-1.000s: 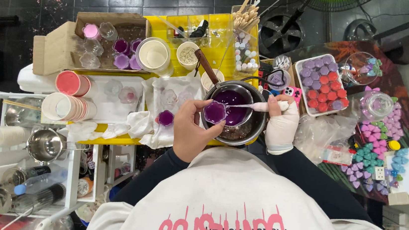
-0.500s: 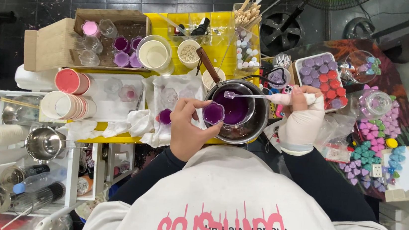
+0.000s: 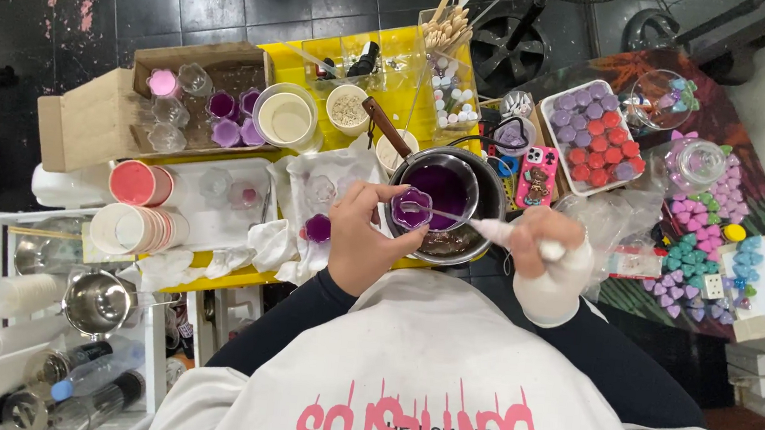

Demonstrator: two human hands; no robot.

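Observation:
My left hand (image 3: 363, 243), bare, holds a small flower-shaped cup (image 3: 411, 208) with purple liquid in it, at the left rim of a metal pot (image 3: 483, 239). The pot also contains purple liquid. My right hand (image 3: 548, 259) wears a white glove and grips a long spoon (image 3: 457, 219). The spoon's bowl rests over the cup's mouth. Left of my left hand, another filled purple cup (image 3: 317, 228) stands on a white cloth (image 3: 296, 188).
A cardboard box (image 3: 83, 125) of small cups and stacked paper cups (image 3: 133, 228) sit at the left on the yellow table (image 3: 314, 54). At the right are a phone (image 3: 536, 176), a tray of purple and red pieces (image 3: 586, 136), a jar (image 3: 696, 163) and coloured heart shapes (image 3: 698, 238).
My right hand swung the spoon right into the pot, then brought it back left over the cup. My left hand kept the cup at the pot's rim.

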